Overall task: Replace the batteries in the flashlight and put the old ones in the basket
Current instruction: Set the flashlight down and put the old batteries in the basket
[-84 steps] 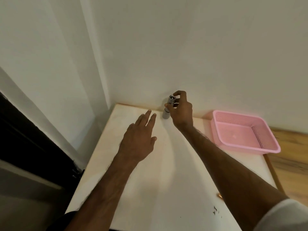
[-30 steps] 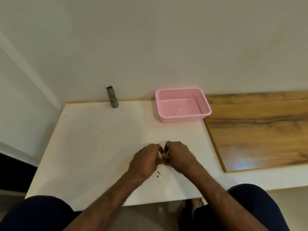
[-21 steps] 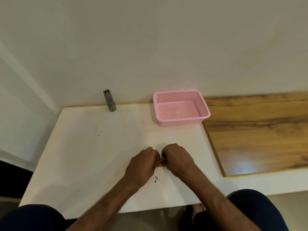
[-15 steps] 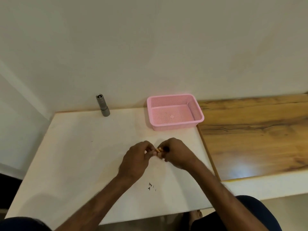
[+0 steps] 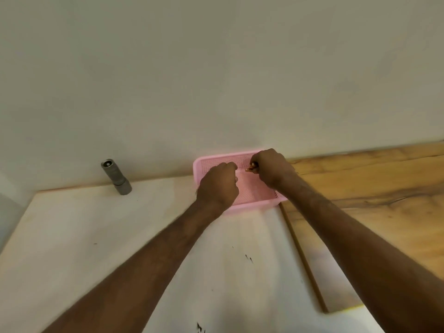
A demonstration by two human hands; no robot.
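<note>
**Pink basket under both hands**

Pink plastic mesh forms the basket [image 5: 254, 205], which sits at the far edge of the white table [image 5: 96, 236], against the wall [image 5: 216, 68] and just left of a wooden surface [image 5: 372, 200]. Both bare forearms reach out from the near side, and both hands are over the basket.

Closed into a loose fist, the left hand [image 5: 219, 186] hangs above the basket's left half; whether it holds anything cannot be told, since its fingers curl away from view. Over the far right part of the basket, the right hand [image 5: 272, 168] pinches a small orange-tan object [image 5: 250, 168] at its fingertips. That object is too small and blurred to name with certainty, though it may be a battery.

Upright on the table, the grey metal flashlight [image 5: 116, 176] stands well to the left of the basket, close to the wall and leaning slightly left. Neither hand touches it.

Small dark marks [image 5: 248, 258] speckle the tabletop nearer the person, between the two forearms.
</note>
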